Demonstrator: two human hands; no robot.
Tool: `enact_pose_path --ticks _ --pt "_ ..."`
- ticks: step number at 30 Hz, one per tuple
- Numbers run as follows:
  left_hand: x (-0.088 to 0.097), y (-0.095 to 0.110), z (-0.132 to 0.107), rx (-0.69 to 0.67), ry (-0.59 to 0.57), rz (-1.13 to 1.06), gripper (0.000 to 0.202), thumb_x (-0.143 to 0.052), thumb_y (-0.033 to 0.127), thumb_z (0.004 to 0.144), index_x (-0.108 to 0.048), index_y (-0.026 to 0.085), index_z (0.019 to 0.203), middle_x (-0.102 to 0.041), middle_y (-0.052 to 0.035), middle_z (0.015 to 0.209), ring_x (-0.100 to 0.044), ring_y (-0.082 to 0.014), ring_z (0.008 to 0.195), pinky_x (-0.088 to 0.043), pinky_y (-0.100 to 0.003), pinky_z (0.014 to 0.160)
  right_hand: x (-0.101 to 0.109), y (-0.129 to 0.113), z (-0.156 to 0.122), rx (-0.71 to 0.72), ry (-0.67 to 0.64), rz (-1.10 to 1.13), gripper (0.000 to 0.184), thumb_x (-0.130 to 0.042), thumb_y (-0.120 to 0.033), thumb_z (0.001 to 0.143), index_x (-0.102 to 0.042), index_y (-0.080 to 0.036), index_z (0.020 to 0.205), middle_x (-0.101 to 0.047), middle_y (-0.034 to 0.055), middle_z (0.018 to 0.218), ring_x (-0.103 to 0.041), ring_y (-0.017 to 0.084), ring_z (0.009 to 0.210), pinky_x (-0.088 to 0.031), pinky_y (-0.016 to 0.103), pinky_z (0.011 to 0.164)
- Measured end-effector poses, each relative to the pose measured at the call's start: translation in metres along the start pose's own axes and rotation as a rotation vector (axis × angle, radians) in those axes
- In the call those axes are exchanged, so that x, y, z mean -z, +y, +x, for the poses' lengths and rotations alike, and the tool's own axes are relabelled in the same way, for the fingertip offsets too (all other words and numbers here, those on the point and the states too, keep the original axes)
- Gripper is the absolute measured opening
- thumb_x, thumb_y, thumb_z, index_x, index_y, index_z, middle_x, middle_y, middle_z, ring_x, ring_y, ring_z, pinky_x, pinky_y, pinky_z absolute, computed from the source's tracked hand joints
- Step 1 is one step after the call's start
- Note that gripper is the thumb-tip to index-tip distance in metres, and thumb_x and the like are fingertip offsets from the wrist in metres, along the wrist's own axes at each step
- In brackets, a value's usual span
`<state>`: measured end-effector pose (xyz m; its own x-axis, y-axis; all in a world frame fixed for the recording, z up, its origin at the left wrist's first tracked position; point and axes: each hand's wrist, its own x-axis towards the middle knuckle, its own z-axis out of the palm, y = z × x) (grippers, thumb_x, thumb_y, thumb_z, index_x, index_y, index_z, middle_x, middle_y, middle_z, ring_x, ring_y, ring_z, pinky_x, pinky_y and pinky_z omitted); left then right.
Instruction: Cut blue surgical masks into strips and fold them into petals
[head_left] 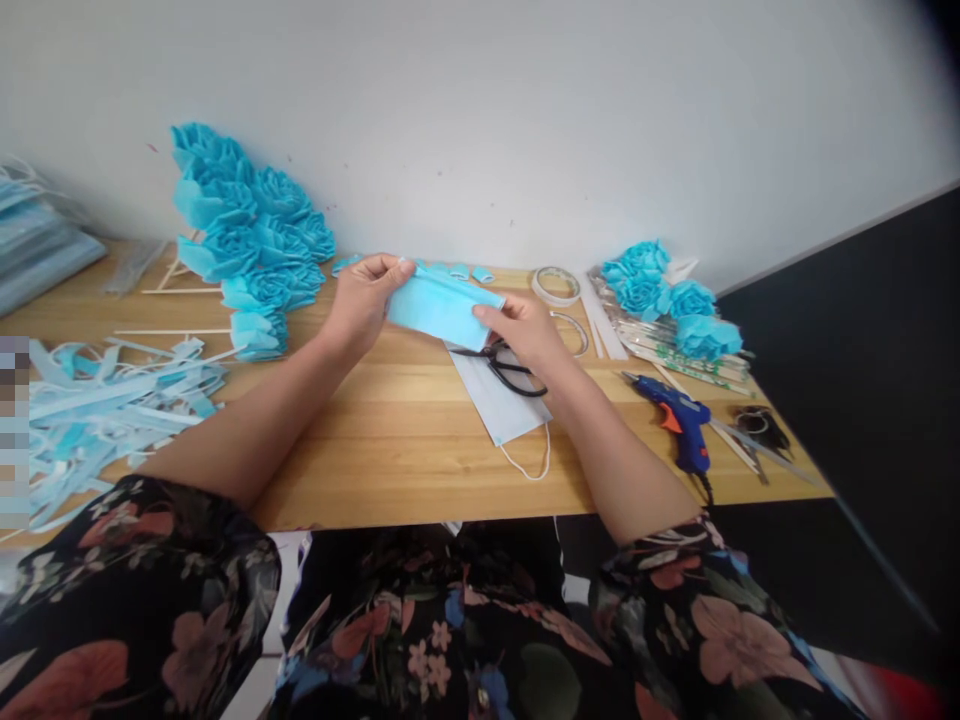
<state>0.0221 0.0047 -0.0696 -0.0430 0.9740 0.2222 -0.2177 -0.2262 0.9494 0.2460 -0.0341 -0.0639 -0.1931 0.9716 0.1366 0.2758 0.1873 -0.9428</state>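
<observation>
A light blue face mask (pixel 437 308) is stretched between my hands above the table. My left hand (pixel 370 295) pinches its left end, thumb along the top edge. At the right end, my right hand (pixel 523 328) grips it between thumb and fingers. Below my right hand lie black-handled scissors (pixel 517 378), partly hidden by that hand. Under the scissors, a second mask (pixel 499 410) rests pale side up, its ear loop curling toward the front edge.
Blue paper-like roses (pixel 259 235) are heaped at the back left, above cut strips (pixel 120 400). At right are tape rolls (pixel 556 286), more roses (pixel 641 285) and a blue glue gun (pixel 679 420). Packaged masks (pixel 45 245) lie far left on the wooden table (pixel 360 450).
</observation>
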Motion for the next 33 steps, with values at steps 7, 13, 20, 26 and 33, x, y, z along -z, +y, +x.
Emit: enact_pose_path --ticks 7,13,20,26,33 --pt "-0.01 -0.004 -0.01 0.066 -0.246 -0.02 0.043 -0.09 0.04 0.062 -0.064 0.019 0.09 -0.065 0.0015 0.073 -0.06 -0.0114 0.062 -0.049 -0.024 0.061 0.013 0.002 0.007 0.199 0.43 -0.109 0.047 -0.054 -0.064 0.091 -0.041 -0.024 0.068 -0.031 -0.0027 0.064 -0.039 0.014 0.063 -0.034 0.028 0.058" --pt "-0.012 0.013 -0.014 -0.123 -0.268 0.196 0.05 -0.085 0.047 0.069 -0.068 0.018 0.106 -0.072 -0.0077 0.103 -0.066 -0.0203 0.101 -0.051 -0.028 0.085 0.002 -0.01 -0.005 0.332 0.307 -0.27 0.038 -0.057 -0.049 0.093 -0.048 -0.022 0.068 -0.037 -0.0028 0.062 -0.038 0.014 0.062 -0.034 0.029 0.06" --pt "-0.016 0.015 -0.025 -0.133 -0.43 0.417 0.035 -0.071 0.052 0.081 -0.073 0.017 0.078 -0.071 -0.0041 0.077 -0.062 -0.0169 0.072 -0.047 -0.028 0.066 -0.012 -0.013 -0.013 0.337 0.155 -0.292 0.019 -0.061 -0.041 0.092 -0.067 -0.023 0.096 -0.065 -0.0001 0.08 -0.057 0.017 0.074 -0.045 0.031 0.071" --pt "-0.019 0.013 -0.031 -0.11 -0.42 0.431 0.036 -0.067 0.049 0.084 -0.068 0.016 0.068 -0.062 -0.0014 0.064 -0.05 -0.0126 0.059 -0.035 -0.025 0.051 -0.012 -0.009 -0.011 0.339 0.197 -0.164 0.028 -0.068 -0.04 0.088 -0.062 -0.027 0.112 -0.069 0.0011 0.093 -0.064 0.019 0.085 -0.051 0.035 0.078" --pt "-0.022 0.016 -0.033 -0.129 -0.436 0.476 0.038 -0.068 0.05 0.083 -0.064 0.017 0.064 -0.055 0.0009 0.058 -0.043 -0.0108 0.054 -0.029 -0.026 0.049 -0.012 -0.009 -0.01 0.377 0.188 -0.182 0.015 -0.067 -0.037 0.089 -0.066 -0.025 0.098 -0.07 0.0016 0.096 -0.065 0.018 0.09 -0.054 0.036 0.082"
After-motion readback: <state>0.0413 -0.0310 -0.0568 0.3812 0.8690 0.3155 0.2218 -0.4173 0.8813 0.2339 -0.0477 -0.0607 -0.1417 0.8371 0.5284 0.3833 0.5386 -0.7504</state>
